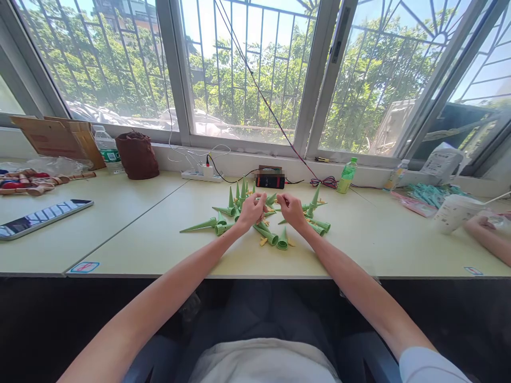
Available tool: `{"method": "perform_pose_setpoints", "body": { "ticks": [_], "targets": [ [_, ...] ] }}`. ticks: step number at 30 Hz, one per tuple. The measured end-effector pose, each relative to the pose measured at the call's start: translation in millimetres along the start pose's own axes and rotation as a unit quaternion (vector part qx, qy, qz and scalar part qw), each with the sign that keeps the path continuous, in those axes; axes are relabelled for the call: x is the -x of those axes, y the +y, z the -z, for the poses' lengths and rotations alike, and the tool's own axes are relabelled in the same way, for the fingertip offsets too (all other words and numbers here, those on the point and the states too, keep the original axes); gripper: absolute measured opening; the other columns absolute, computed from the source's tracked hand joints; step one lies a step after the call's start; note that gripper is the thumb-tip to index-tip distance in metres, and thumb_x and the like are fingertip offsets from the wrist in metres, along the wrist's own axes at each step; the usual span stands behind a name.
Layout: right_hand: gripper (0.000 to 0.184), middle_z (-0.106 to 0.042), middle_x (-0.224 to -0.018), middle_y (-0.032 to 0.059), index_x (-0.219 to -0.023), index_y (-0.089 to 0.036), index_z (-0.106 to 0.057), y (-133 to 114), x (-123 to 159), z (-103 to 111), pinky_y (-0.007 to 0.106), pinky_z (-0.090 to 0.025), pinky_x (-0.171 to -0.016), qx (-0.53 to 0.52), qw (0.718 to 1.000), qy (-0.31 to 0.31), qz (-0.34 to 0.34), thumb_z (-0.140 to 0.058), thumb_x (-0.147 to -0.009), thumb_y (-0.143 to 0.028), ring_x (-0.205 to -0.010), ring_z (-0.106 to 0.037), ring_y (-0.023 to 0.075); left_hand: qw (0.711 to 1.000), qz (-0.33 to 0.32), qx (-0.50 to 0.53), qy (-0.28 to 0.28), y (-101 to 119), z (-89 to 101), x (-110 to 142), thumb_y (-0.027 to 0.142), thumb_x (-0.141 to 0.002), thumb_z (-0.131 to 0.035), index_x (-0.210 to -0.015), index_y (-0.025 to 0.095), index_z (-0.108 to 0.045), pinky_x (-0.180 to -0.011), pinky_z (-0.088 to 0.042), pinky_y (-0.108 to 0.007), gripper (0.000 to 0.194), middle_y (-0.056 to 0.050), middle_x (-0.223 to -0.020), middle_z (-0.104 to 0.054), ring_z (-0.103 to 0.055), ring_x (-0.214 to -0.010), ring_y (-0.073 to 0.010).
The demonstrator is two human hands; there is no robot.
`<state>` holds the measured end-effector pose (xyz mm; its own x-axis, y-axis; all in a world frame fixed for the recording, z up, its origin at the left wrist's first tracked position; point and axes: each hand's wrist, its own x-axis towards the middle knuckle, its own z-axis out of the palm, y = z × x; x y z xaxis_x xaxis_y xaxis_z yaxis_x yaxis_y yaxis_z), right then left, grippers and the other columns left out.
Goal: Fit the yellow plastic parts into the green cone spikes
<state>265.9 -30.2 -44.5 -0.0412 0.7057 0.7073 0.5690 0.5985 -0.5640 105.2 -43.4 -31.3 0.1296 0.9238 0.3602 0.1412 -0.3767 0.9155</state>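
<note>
Green hollow cones [282, 239] lie and stand in a cluster on the pale table [159, 250], with small yellow pieces [263, 241] scattered among them. My left hand [252, 210] is closed just above the cluster, thumb against the curled fingers. Close by on the right, my right hand [292, 210] is closed too, in a pinch turned toward the left one. A narrow gap separates the two hands. What either hand holds, if anything, is too small or hidden to name. Some cones behind and under the hands are partly covered.
Behind the cones, a phone [270, 180] leans near the sill, beside a power strip [202, 175] and cables. A green-labelled bottle [347, 175] stands right of it. At left are a tablet [43, 218] and brown bag [137, 155]; at far right, another person's hand [485, 226].
</note>
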Motion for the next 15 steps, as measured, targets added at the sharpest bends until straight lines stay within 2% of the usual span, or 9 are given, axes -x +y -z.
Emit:
{"method": "perform_pose_setpoints", "body": {
  "ticks": [3,7,12,15],
  "targets": [
    [0.044,-0.048,-0.055,-0.0021,-0.07,-0.019,-0.054,2.1,0.6,-1.7,0.025,-0.031,-0.056,-0.005,0.999,-0.031,0.008,-0.04,-0.094,-0.053,-0.052,-0.04,0.0121,0.997,0.038,0.059,-0.031,1.6,0.6,0.2,0.052,-0.087,-0.056,-0.095,0.017,-0.054,-0.032,-0.031,-0.021,0.036,0.002,-0.056,-0.057,-0.045,-0.033,-0.0085],
    [0.044,-0.048,-0.054,-0.0021,-0.069,-0.019,-0.053,3.7,0.9,-2.4,0.025,-0.031,-0.055,-0.015,0.999,-0.031,0.005,-0.04,-0.094,-0.053,-0.052,-0.04,0.0119,0.995,0.034,0.079,-0.042,-0.8,2.2,0.5,0.049,-0.082,-0.066,-0.103,0.016,-0.054,-0.035,-0.038,-0.021,0.042,0.001,-0.063,-0.06,-0.05,-0.038,-0.0083],
    [0.047,-0.05,-0.053,-0.0006,-0.062,-0.019,-0.047,0.8,0.7,-0.8,0.026,-0.03,-0.054,-0.008,0.999,-0.034,-0.001,-0.038,-0.094,-0.053,-0.052,-0.041,0.012,0.998,-0.042,-0.019,-0.046,-7.0,3.0,1.4,0.037,-0.078,-0.071,-0.115,0.018,-0.052,-0.038,-0.041,-0.019,0.046,-0.006,-0.097,-0.065,-0.058,-0.044,-0.007],
    [0.048,-0.055,-0.056,0.0015,-0.061,-0.02,-0.044,-0.8,0.5,-0.9,0.026,-0.03,-0.055,-0.008,0.999,-0.037,-0.004,-0.037,-0.094,-0.054,-0.052,-0.044,0.0122,0.992,-0.088,-0.078,-0.033,-7.2,3.3,2.1,0.034,-0.079,-0.069,-0.116,0.021,-0.055,-0.041,-0.042,-0.017,0.042,-0.005,-0.104,-0.064,-0.057,-0.044,-0.0045]
  ]
}}
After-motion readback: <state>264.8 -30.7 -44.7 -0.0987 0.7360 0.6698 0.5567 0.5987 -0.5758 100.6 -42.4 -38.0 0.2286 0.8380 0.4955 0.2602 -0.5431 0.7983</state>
